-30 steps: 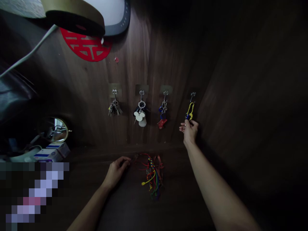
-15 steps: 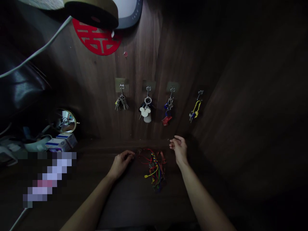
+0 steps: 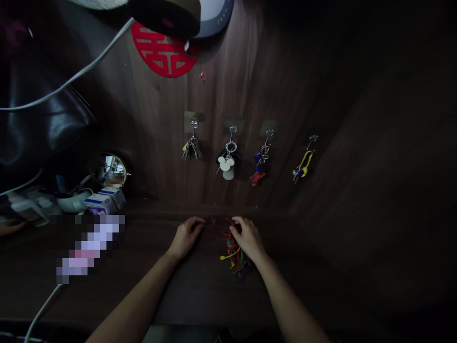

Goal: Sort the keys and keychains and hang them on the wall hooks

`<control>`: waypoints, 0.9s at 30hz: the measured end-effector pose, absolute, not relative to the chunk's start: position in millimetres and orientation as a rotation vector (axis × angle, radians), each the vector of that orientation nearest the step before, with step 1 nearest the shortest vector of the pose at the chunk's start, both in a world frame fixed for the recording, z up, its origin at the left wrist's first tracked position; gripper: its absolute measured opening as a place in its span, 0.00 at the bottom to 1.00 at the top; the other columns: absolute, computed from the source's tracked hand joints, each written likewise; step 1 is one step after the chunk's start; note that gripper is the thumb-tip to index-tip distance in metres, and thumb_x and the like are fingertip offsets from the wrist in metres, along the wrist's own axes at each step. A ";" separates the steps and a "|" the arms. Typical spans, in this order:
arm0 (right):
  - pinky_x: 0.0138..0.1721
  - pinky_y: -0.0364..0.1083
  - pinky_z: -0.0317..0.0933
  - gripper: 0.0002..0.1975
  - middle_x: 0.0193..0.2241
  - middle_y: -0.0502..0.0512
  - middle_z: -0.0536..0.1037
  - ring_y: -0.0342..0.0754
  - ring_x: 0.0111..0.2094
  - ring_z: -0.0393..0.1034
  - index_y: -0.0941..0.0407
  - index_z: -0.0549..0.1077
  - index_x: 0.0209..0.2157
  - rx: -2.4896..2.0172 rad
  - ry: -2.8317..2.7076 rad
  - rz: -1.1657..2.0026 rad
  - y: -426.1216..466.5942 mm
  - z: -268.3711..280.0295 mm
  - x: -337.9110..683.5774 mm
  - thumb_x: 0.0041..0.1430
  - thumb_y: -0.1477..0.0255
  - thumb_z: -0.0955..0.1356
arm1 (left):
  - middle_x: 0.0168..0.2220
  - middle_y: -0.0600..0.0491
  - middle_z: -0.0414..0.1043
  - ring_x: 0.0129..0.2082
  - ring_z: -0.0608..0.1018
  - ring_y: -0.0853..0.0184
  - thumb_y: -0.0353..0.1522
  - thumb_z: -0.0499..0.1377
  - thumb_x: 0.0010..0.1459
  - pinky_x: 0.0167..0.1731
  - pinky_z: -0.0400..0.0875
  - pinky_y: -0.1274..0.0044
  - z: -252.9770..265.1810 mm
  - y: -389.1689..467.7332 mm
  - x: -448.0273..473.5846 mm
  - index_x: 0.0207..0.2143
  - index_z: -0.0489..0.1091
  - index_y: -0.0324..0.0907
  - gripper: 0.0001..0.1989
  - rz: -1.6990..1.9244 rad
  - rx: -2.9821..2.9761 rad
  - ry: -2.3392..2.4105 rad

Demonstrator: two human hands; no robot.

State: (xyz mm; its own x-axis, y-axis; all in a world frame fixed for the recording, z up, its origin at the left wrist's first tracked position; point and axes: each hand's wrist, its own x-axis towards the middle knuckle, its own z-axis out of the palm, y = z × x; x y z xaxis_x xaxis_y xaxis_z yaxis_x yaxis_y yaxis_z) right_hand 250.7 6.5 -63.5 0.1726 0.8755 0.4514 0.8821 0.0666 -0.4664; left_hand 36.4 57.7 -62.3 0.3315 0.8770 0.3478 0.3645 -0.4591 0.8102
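A bunch of braided cord bracelets (image 3: 233, 252) in red, yellow, green and blue lies on the dark wooden surface. At its left end, the fingertips and thumb of my left hand (image 3: 184, 237) close together on a thin red cord, though the contact is dim. My right hand (image 3: 250, 238) lies over the right side of the bunch and hides part of it. Its thumb and index finger are apart, and the fingers touch or hover just above the cords; I cannot tell which.
On the wooden wall hooks hold a key bunch (image 3: 193, 148), keys with a white mouse-head charm (image 3: 226, 164), keys with a red charm (image 3: 257, 178) and keys on a yellow cord (image 3: 305, 164). At left stand a round mirror (image 3: 114, 166), small boxes (image 3: 102, 202) and a black bag (image 3: 39, 119).
My right hand has moved left and down from beside the cords onto them. My left hand stays at their left end. The whole view has shifted slightly, with the wall items now farther right.
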 end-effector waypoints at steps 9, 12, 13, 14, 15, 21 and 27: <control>0.36 0.45 0.64 0.18 0.37 0.53 0.73 0.43 0.32 0.69 0.54 0.68 0.44 -1.491 -1.693 0.333 9.3 -72.8 246.3 0.49 0.79 0.61 | 0.37 0.52 0.73 0.40 0.74 0.66 0.29 0.52 0.57 0.43 0.67 0.74 -66.6 54.9 36.2 0.38 0.70 0.44 0.09 1.060 2.221 0.953; 0.34 0.44 0.64 0.16 0.36 0.53 0.74 0.43 0.32 0.70 0.54 0.69 0.42 -1.416 -1.676 0.436 11.3 -74.3 241.4 0.50 0.77 0.62 | 0.39 0.51 0.71 0.43 0.72 0.65 0.30 0.51 0.59 0.45 0.66 0.73 -64.4 50.7 37.0 0.41 0.70 0.44 0.10 1.002 2.362 0.887; 0.35 0.44 0.64 0.16 0.36 0.53 0.75 0.43 0.32 0.70 0.54 0.69 0.42 -1.399 -1.677 0.459 11.7 -74.7 239.7 0.50 0.77 0.62 | 0.41 0.50 0.71 0.43 0.71 0.64 0.31 0.52 0.59 0.46 0.65 0.72 -63.3 49.2 37.3 0.42 0.69 0.44 0.11 0.980 2.416 0.861; 0.36 0.44 0.64 0.15 0.36 0.52 0.75 0.43 0.33 0.70 0.54 0.69 0.42 -1.383 -1.683 0.478 12.0 -75.0 238.0 0.50 0.77 0.62 | 0.42 0.50 0.70 0.44 0.71 0.64 0.33 0.53 0.59 0.47 0.64 0.71 -62.2 47.8 37.8 0.44 0.69 0.45 0.11 0.954 2.468 0.833; 0.37 0.44 0.64 0.15 0.37 0.52 0.75 0.43 0.33 0.71 0.54 0.69 0.42 -1.369 -1.692 0.493 12.2 -75.3 236.5 0.51 0.77 0.62 | 0.43 0.50 0.70 0.44 0.70 0.64 0.35 0.54 0.58 0.48 0.63 0.70 -61.1 46.4 38.3 0.45 0.68 0.45 0.12 0.924 2.515 0.805; 0.40 0.45 0.64 0.15 0.37 0.51 0.75 0.44 0.36 0.71 0.53 0.70 0.40 -1.299 -1.751 0.507 13.9 -77.1 229.8 0.51 0.78 0.62 | 0.45 0.51 0.68 0.46 0.68 0.63 0.40 0.57 0.55 0.47 0.62 0.70 -57.2 40.8 40.4 0.46 0.67 0.47 0.16 0.791 2.661 0.647; 0.42 0.45 0.62 0.14 0.36 0.51 0.75 0.44 0.37 0.70 0.53 0.71 0.38 -1.318 -1.806 0.420 15.9 -78.6 229.1 0.52 0.80 0.61 | 0.44 0.51 0.67 0.44 0.67 0.64 0.36 0.55 0.57 0.47 0.61 0.71 -56.8 39.5 41.8 0.40 0.69 0.45 0.09 0.767 2.705 0.626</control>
